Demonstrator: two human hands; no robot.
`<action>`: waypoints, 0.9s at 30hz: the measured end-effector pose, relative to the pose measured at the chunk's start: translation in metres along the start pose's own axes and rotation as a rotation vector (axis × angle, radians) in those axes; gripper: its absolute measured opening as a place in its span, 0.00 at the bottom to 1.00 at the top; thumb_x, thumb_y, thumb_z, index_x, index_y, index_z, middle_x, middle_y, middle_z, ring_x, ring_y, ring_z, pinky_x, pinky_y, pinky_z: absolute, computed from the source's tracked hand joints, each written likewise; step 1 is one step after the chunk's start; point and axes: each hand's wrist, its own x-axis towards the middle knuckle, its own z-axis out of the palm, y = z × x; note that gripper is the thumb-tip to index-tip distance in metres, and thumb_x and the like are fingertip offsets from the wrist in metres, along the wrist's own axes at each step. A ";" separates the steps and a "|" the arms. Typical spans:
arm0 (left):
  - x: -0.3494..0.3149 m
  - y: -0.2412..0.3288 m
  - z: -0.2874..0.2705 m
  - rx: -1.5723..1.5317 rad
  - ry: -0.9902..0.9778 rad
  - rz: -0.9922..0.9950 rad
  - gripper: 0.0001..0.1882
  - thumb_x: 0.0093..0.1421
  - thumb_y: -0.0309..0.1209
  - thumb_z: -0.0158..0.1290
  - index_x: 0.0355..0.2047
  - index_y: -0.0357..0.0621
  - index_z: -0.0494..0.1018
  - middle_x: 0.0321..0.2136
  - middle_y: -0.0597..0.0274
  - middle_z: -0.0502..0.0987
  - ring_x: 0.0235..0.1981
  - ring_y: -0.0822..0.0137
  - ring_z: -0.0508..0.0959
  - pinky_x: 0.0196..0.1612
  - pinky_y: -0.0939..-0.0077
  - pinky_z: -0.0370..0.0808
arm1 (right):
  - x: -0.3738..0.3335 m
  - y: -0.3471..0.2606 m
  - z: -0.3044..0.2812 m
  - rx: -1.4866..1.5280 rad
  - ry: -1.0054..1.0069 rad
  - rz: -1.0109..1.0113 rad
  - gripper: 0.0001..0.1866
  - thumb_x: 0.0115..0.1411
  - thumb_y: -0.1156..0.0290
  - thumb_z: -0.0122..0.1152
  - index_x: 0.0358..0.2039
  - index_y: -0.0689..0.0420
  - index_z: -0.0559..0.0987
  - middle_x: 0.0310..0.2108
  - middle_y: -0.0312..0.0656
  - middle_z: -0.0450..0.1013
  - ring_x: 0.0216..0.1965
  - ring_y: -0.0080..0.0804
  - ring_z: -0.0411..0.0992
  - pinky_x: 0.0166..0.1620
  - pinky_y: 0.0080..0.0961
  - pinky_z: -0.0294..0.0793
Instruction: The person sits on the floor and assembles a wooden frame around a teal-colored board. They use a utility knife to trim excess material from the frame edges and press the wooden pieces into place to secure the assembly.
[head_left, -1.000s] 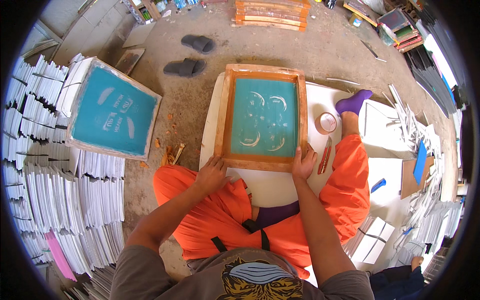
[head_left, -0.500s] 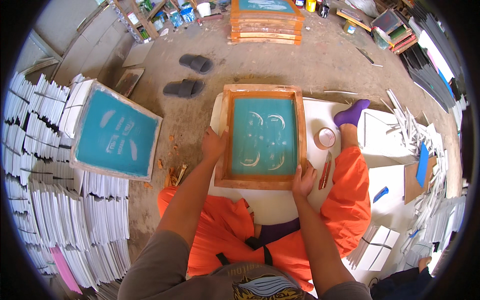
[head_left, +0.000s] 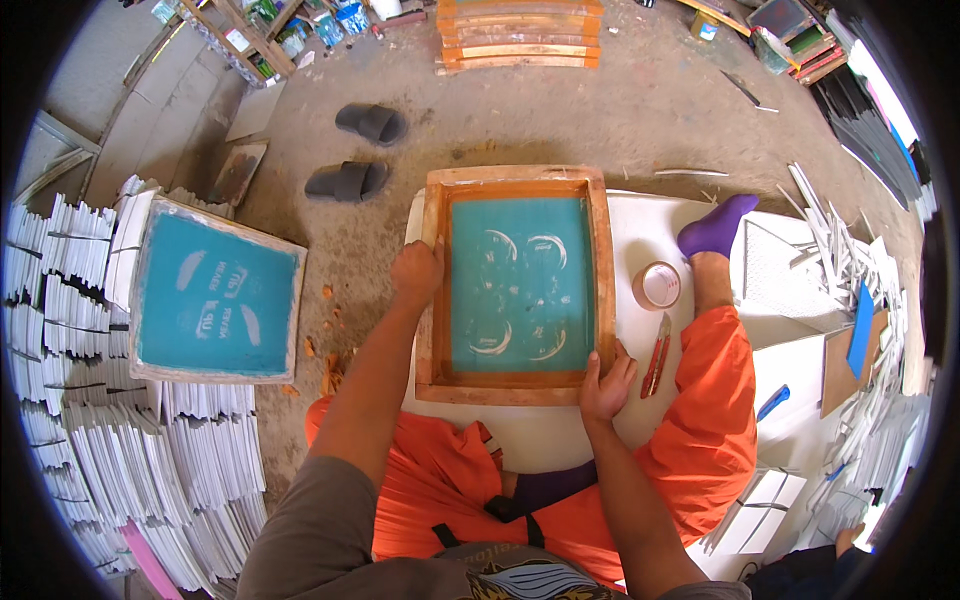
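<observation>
A wooden silk-screen frame (head_left: 430, 330) with a teal mesh (head_left: 520, 285) lies between my hands on a white board (head_left: 640, 225). Several pale curved marks show on the mesh. My left hand (head_left: 415, 273) is closed at the frame's left rail, its fingertips partly hidden. At the lower right corner, my right hand (head_left: 608, 386) grips the rail, thumb on top and fingers along the outer side. Close to that hand lie a red utility knife (head_left: 656, 360) and a roll of brown tape (head_left: 657, 286).
A second teal screen (head_left: 215, 300) leans against bundled white sheets (head_left: 110, 450) on the left. Two dark slippers (head_left: 372, 124) and stacked frames (head_left: 520, 40) stand on the floor ahead. At right are a blue cutter (head_left: 773, 402), paper strips (head_left: 815, 215) and my purple-socked foot (head_left: 718, 228).
My view has shifted slightly, so the surroundings sit differently. My left hand has curled more tightly at the left rail. The right hand stays at the lower right corner.
</observation>
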 end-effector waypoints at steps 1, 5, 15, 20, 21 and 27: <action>0.001 -0.003 0.001 -0.003 -0.004 -0.006 0.35 0.71 0.58 0.48 0.36 0.31 0.81 0.35 0.38 0.84 0.37 0.40 0.86 0.41 0.49 0.83 | 0.000 0.000 0.000 -0.003 -0.001 -0.011 0.29 0.67 0.57 0.64 0.63 0.60 0.73 0.52 0.53 0.69 0.56 0.57 0.67 0.60 0.50 0.68; 0.001 0.013 -0.021 -0.039 -0.048 -0.049 0.37 0.70 0.60 0.47 0.37 0.31 0.81 0.36 0.37 0.83 0.38 0.40 0.86 0.41 0.48 0.83 | 0.001 0.000 -0.001 -0.012 0.024 -0.015 0.31 0.66 0.57 0.65 0.64 0.60 0.72 0.51 0.53 0.69 0.55 0.57 0.67 0.59 0.51 0.68; 0.040 0.030 -0.012 0.021 -0.053 -0.077 0.27 0.73 0.52 0.49 0.43 0.34 0.78 0.38 0.40 0.85 0.42 0.43 0.86 0.43 0.49 0.84 | 0.000 -0.004 0.000 -0.070 0.011 -0.001 0.32 0.63 0.55 0.68 0.62 0.59 0.73 0.49 0.53 0.70 0.54 0.57 0.68 0.58 0.51 0.69; 0.040 0.029 -0.009 0.050 -0.037 0.005 0.27 0.75 0.49 0.45 0.42 0.31 0.77 0.38 0.38 0.84 0.41 0.42 0.86 0.44 0.50 0.84 | 0.000 -0.002 -0.001 -0.056 0.026 -0.032 0.33 0.62 0.55 0.69 0.62 0.59 0.73 0.49 0.53 0.69 0.54 0.57 0.68 0.57 0.51 0.69; 0.042 0.027 -0.008 0.053 -0.027 0.024 0.28 0.75 0.49 0.45 0.42 0.30 0.77 0.37 0.38 0.84 0.41 0.42 0.86 0.44 0.50 0.84 | 0.000 -0.003 -0.001 -0.052 0.026 -0.031 0.33 0.62 0.55 0.69 0.62 0.60 0.73 0.49 0.53 0.69 0.54 0.57 0.68 0.57 0.51 0.69; 0.042 0.021 -0.006 0.074 -0.002 0.029 0.30 0.75 0.50 0.42 0.41 0.29 0.76 0.35 0.35 0.84 0.39 0.39 0.86 0.43 0.50 0.84 | 0.000 -0.007 -0.003 -0.045 0.023 -0.033 0.33 0.61 0.56 0.70 0.62 0.60 0.73 0.49 0.53 0.69 0.53 0.58 0.68 0.57 0.51 0.69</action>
